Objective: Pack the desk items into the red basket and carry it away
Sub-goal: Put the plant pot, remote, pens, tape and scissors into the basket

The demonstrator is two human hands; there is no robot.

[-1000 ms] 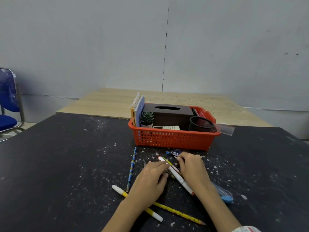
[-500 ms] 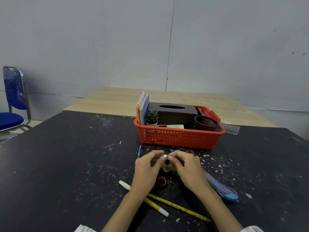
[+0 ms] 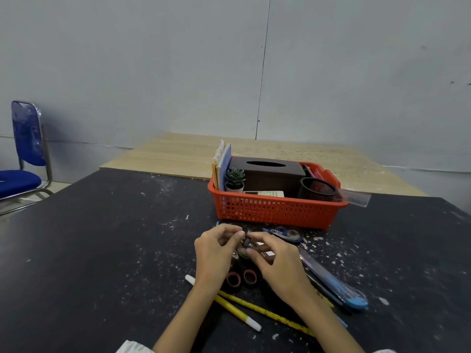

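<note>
The red basket [image 3: 275,212] stands on the black table just beyond my hands. It holds notebooks [image 3: 221,164], a dark tissue box [image 3: 267,171], a small succulent [image 3: 235,178], a calculator [image 3: 265,193], a mesh pen cup [image 3: 317,189] and a clear ruler [image 3: 355,197] that sticks out over the right rim. My left hand [image 3: 216,250] and my right hand [image 3: 275,258] meet in front of the basket. Their fingers pinch a small bundle of pens and scissors. The scissors' red-lined handles [image 3: 242,278] show below my hands. Most of the bundle is hidden.
A correction tape [image 3: 283,233] lies by the basket's front wall. A blue cutter [image 3: 331,281] lies right of my right hand, a yellow pen [image 3: 237,312] and a yellow pencil [image 3: 267,313] under my forearms. A blue chair [image 3: 25,154] stands far left, a wooden table [image 3: 178,154] behind.
My hands were flat over scattered pens on the table. They have drawn together, gathered the pens and scissors into a bundle and now pinch it.
</note>
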